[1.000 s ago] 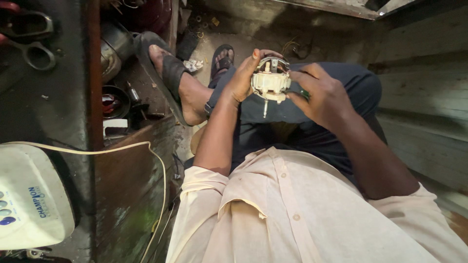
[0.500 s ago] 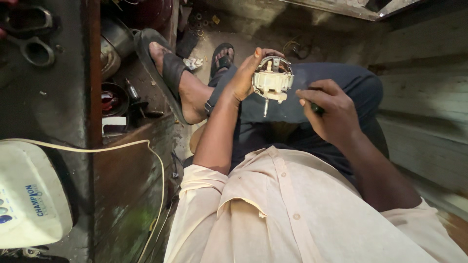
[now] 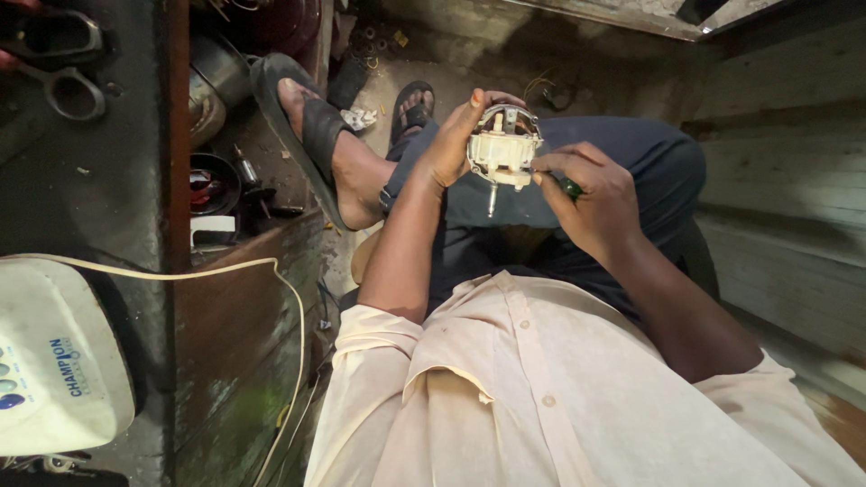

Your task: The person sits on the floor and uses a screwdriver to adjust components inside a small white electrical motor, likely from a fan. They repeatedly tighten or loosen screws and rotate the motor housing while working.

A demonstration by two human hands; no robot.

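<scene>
Upper centre of the frame, the left hand cups a round cream plastic motor with a metal shaft. The right hand fingers pinch a green-handled screwdriver against it.

Light: daylight is falling from upper right, brightening the cream shirt.
Shadows: left workbench is sitting dim.
Edges: wide-angle bending.
</scene>
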